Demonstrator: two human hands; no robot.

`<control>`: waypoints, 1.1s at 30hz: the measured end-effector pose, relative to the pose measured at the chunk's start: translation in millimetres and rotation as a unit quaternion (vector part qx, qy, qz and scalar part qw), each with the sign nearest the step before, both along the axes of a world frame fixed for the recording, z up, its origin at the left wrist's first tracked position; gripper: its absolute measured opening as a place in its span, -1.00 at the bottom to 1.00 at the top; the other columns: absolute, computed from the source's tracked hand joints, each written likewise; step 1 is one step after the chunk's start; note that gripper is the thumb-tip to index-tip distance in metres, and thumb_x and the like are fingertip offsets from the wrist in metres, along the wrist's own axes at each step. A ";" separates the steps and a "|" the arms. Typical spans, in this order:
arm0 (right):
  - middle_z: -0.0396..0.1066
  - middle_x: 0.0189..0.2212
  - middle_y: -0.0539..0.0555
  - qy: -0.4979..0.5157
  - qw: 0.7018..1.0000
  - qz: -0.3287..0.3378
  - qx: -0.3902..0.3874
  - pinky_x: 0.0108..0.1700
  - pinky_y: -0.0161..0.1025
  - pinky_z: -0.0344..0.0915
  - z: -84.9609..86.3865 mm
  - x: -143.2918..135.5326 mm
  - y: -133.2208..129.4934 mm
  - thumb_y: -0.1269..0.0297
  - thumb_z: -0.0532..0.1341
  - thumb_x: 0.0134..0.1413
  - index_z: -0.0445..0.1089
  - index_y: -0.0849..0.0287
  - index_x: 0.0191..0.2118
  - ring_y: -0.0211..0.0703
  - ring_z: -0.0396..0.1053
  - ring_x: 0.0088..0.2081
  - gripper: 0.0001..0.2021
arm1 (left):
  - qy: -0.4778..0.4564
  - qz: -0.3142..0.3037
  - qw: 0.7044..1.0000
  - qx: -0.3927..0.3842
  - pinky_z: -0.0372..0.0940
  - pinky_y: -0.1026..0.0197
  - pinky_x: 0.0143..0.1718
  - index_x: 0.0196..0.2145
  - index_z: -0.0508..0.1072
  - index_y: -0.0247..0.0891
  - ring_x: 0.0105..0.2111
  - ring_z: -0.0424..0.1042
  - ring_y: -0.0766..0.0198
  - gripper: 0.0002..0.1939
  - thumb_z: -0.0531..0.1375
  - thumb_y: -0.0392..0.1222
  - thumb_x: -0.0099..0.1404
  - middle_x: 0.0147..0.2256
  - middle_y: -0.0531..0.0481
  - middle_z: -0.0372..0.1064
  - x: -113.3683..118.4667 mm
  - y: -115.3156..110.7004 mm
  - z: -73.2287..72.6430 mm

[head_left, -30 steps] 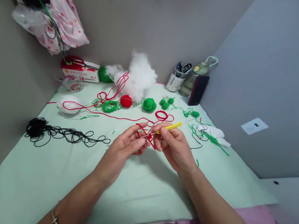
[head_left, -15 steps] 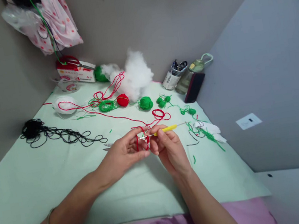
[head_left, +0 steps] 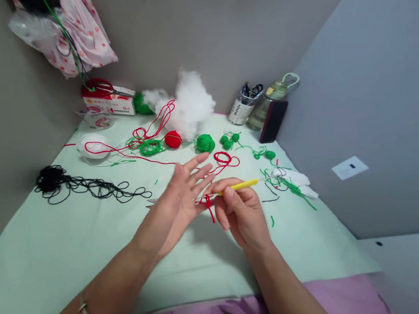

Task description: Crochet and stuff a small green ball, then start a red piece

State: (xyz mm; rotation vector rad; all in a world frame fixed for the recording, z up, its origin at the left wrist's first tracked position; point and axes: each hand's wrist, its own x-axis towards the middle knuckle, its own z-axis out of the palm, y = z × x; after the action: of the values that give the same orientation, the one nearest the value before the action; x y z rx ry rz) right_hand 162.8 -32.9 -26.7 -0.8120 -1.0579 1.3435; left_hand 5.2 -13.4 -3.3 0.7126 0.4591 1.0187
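Observation:
My right hand (head_left: 242, 210) is closed around the yellow handle of a crochet hook (head_left: 243, 185), which lies nearly level and points left. A small looped piece of red yarn (head_left: 208, 205) hangs from the hook's metal shaft, its short end dangling. My left hand (head_left: 179, 204) is open beside it, fingers spread toward the right, with the lower fingers near the hook tip and red strand. Beyond the hands, a loose coil of red yarn (head_left: 222, 159) rests on the pale green cloth (head_left: 188, 272). Whether the strand touches my left fingers is unclear.
Behind are a red ball (head_left: 173, 139), a green ball (head_left: 205, 143) and white stuffing (head_left: 191, 104). Tangled black yarn (head_left: 90, 186) lies left. Scissors (head_left: 152, 202) are partly behind my left hand. A pen cup (head_left: 242, 108), phone (head_left: 274, 121) and green scraps (head_left: 294, 188) are at the right.
My left hand has let go of the red yarn, its fingers spreading and rising. The red piece now hangs from the hook. My right hand has shifted slightly right, still gripping the handle.

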 end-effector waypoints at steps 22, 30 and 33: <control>0.56 -0.26 0.02 -0.020 0.994 -0.095 0.040 -0.60 -0.34 -0.03 -4.4 8.9 -5.4 0.18 0.25 0.33 0.55 0.09 -0.26 -0.49 0.21 -0.66 -0.83 | 0.287 0.096 0.949 0.091 0.32 0.07 0.03 0.09 0.57 -0.06 -0.03 0.42 0.10 -0.67 0.24 -0.06 0.40 0.16 -0.03 0.39 -6.4 -11.3 -25.0; 0.56 -0.27 0.02 -0.030 0.994 -0.098 0.028 -0.60 -0.33 0.02 -6.3 6.2 -4.1 0.14 0.27 0.30 0.55 0.10 -0.26 -0.47 0.20 -0.66 -0.82 | 0.187 0.035 0.979 0.068 0.27 0.19 0.03 0.11 0.56 -0.04 -0.10 0.41 0.22 -0.65 0.28 -0.07 0.40 0.03 -0.01 0.51 -6.1 -14.1 -21.5; 0.57 -0.26 0.02 -0.033 0.994 -0.098 0.032 -0.60 -0.34 0.04 -8.0 5.5 -4.9 0.17 0.26 0.32 0.55 0.09 -0.25 -0.46 0.22 -0.65 -0.83 | 0.184 0.050 0.981 0.042 0.29 0.26 -0.11 0.04 0.60 -0.06 -0.22 0.38 0.30 -0.69 0.34 -0.10 0.34 -0.12 0.03 0.51 -0.3 -13.2 -21.5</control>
State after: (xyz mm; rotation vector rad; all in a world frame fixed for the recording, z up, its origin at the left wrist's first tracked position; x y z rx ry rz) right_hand 168.3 -37.8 -34.7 -0.8940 -1.0393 1.1194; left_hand 4.8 -26.6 -24.8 0.9677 0.7829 1.0066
